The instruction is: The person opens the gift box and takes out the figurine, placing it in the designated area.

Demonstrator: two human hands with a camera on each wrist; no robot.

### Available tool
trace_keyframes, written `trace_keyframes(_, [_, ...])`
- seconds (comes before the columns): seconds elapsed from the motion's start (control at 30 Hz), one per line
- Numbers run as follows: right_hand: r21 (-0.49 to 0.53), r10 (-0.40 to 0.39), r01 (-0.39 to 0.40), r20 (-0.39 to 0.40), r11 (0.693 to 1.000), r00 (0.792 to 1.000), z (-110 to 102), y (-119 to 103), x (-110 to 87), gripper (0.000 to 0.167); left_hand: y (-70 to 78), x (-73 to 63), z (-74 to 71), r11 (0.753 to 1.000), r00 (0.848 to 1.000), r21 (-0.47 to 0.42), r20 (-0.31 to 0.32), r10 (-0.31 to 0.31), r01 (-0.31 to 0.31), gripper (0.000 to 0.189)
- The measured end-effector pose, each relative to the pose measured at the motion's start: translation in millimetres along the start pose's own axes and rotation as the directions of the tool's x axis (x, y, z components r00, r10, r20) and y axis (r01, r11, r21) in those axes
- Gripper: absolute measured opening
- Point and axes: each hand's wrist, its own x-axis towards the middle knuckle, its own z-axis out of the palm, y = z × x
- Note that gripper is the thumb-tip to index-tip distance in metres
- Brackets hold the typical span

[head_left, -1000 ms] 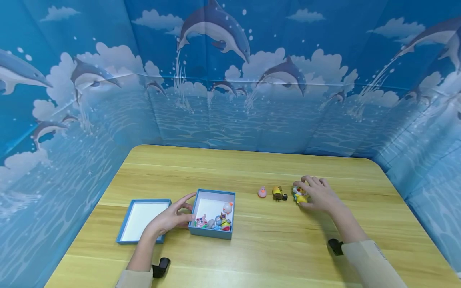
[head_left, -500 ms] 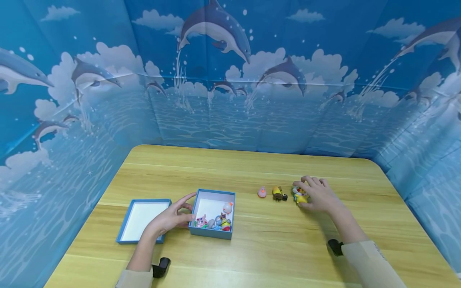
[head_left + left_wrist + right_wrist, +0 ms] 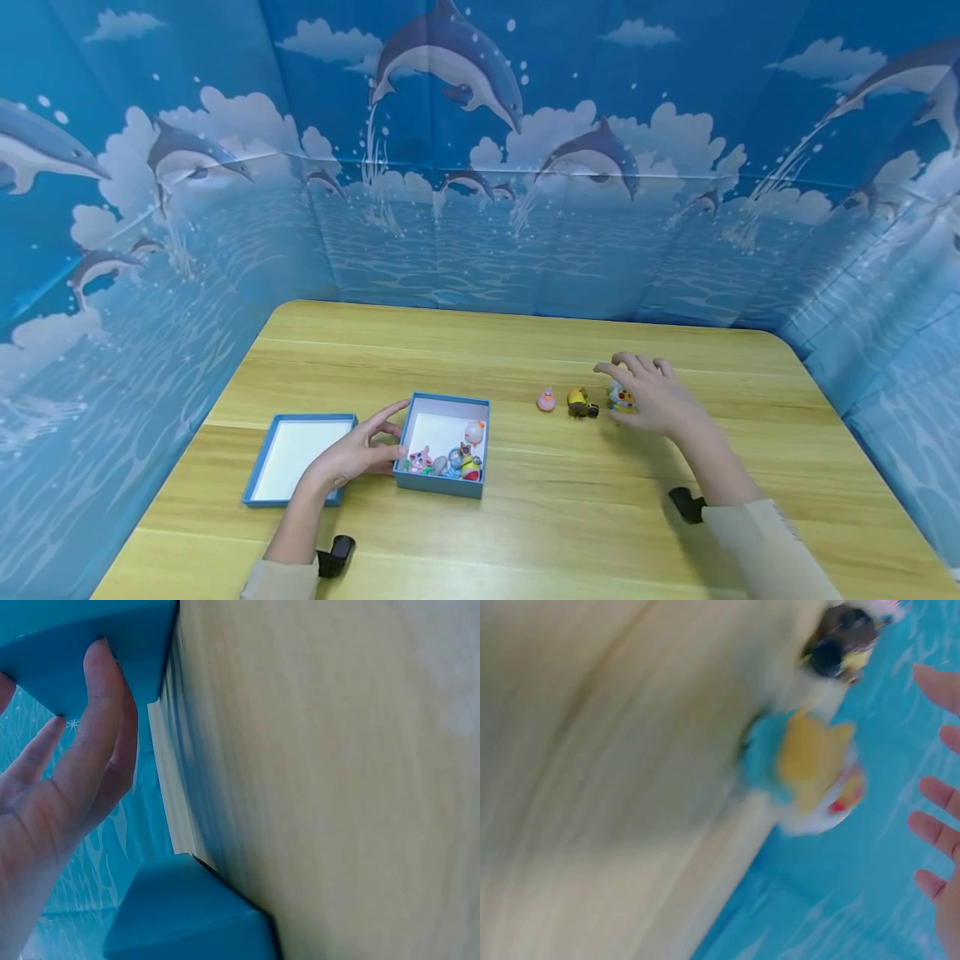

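Your right hand (image 3: 652, 396) hangs over the bird toy (image 3: 622, 398) on the table (image 3: 570, 525), its fingers spread wide and holding nothing; the right wrist view shows a gap between your fingertips and that toy, which is blurred there. The bird toy is the rightmost of 3 in a row, with the yellow-brown toy (image 3: 578, 402) just beside it on the left and the pink toy (image 3: 546, 402) at the row's left end. Your left hand (image 3: 360, 454) rests against the left wall of the box (image 3: 438, 486), fingers relaxed and well apart, with 1 fingertip plainly on the outer wall in the left wrist view. Inside the box, a pink-eared toy (image 3: 419, 461) sits in the near left corner, a gray toy (image 3: 440, 466) and a blue toy (image 3: 454, 460) come next, a yellow-red toy (image 3: 470, 467) fills the near right corner, and a white toy (image 3: 474, 432) lies by the right wall. The tray (image 3: 300, 450) lies left of the box, partly behind your left hand.
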Motion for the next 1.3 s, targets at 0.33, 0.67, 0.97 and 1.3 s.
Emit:
trace_keyframes(0.33, [0.042, -0.092, 0.094, -0.058, 0.995, 0.994, -13.4, -52.2, 29.8, 0.056, -0.1, 0.2, -0.9, 1.000, 1.000, -0.003, 0.001, 0.006, -0.006, 0.071])
trace_keyframes(0.67, [0.077, -0.215, 0.217, -0.036, 0.973, 0.976, -10.6, -102.2, 53.9, 0.053, -1.1, 0.6, -1.6, 1.000, 1.000, -0.003, 0.006, 0.017, -0.017, 0.072])
trace_keyframes(0.97, [0.087, -0.315, 0.314, -0.005, 0.945, 0.949, -2.9, -135.0, 67.6, 0.053, -2.0, 0.5, -1.3, 1.000, 1.000, -0.002, 0.006, 0.017, -0.017, 0.072])
trace_keyframes(1.3, [0.052, -0.382, 0.378, 0.095, 0.924, 0.919, 3.2, -165.0, 78.2, 0.053, -2.5, 0.9, -0.8, 1.000, 1.000, -0.013, 0.001, 0.010, -0.010, 0.072])
